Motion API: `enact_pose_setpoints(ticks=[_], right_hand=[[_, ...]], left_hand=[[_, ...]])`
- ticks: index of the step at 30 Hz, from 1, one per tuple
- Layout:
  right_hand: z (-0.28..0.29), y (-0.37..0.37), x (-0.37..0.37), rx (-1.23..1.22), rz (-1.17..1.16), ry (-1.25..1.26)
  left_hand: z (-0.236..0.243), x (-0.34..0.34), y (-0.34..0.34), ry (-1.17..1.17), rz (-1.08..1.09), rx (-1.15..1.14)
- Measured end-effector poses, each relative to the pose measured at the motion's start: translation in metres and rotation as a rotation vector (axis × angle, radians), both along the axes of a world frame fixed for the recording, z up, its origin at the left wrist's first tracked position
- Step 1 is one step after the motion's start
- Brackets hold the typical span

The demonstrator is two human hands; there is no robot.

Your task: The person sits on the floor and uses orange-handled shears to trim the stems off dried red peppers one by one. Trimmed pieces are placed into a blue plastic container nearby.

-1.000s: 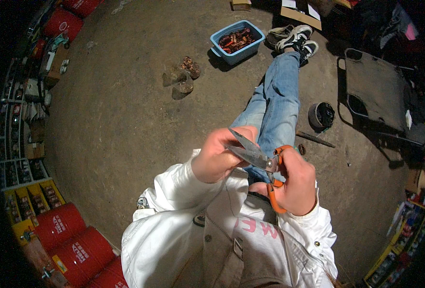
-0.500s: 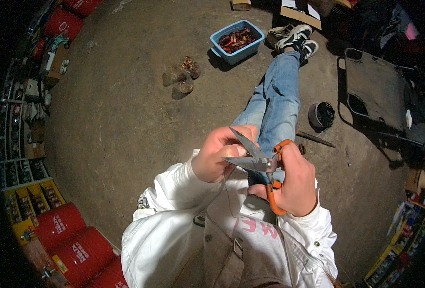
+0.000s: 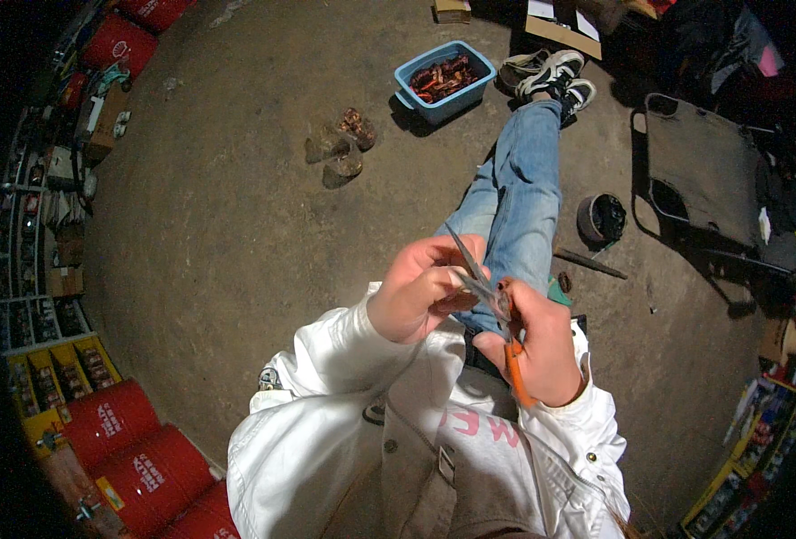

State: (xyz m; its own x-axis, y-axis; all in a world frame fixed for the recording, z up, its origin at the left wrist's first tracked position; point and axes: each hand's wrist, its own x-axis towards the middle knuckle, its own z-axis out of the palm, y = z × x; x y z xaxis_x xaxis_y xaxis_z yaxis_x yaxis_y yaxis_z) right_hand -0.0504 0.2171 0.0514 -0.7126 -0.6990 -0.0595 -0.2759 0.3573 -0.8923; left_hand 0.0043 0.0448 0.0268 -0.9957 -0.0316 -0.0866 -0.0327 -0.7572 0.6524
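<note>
My right hand (image 3: 543, 348) grips orange-handled scissors (image 3: 506, 305), whose steel blades are parted and angled up and left toward my left hand (image 3: 416, 287). My left hand is closed, fingers curled and thumb pinched beside the blades; whatever it holds is too small or hidden to make out. Both hands are over my lap, with my outstretched legs in blue jeans (image 3: 519, 198) behind them and my black-and-white shoes (image 3: 555, 76) at the far end.
A blue tub (image 3: 443, 81) of dark red-brown pieces and lumpy clear bags (image 3: 340, 148) lie on the concrete floor (image 3: 218, 225). To the right are a dark pot (image 3: 600, 218), a rod (image 3: 596, 263) and a folding chair (image 3: 703, 171). Red drums (image 3: 142, 458) and shelves (image 3: 34, 234) line the left.
The scissors and my right hand have moved slightly left and turned, so the blades point more steeply upward. My left hand has shifted slightly right and stays closed.
</note>
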Motion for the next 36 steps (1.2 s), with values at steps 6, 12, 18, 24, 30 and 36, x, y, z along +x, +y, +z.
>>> enact_pose_setpoints(ticks=[6, 12, 18, 24, 30, 36], right_hand=[[-0.012, 0.004, 0.002, -0.383, 0.039, -0.956], [-0.009, 0.002, -0.004, -0.102, 0.03, -0.313], [-0.003, -0.007, -0.002, 0.047, -0.027, 0.098], [-0.007, -0.013, 0.0, 0.104, -0.106, 0.302], [-0.008, -0.014, 0.002, 0.074, -0.121, 0.291], [-0.009, -0.016, 0.004, 0.061, -0.133, 0.254]], left_hand=[[0.001, -0.004, -0.002, 0.084, -0.07, 0.111], [0.004, -0.007, -0.001, 0.016, -0.021, 0.133], [0.009, -0.006, 0.003, -0.241, 0.099, 0.131], [0.005, -0.008, 0.002, -0.153, 0.056, 0.207], [0.005, -0.007, 0.004, -0.205, 0.074, 0.202], [0.001, -0.007, 0.002, -0.137, 0.037, 0.207]])
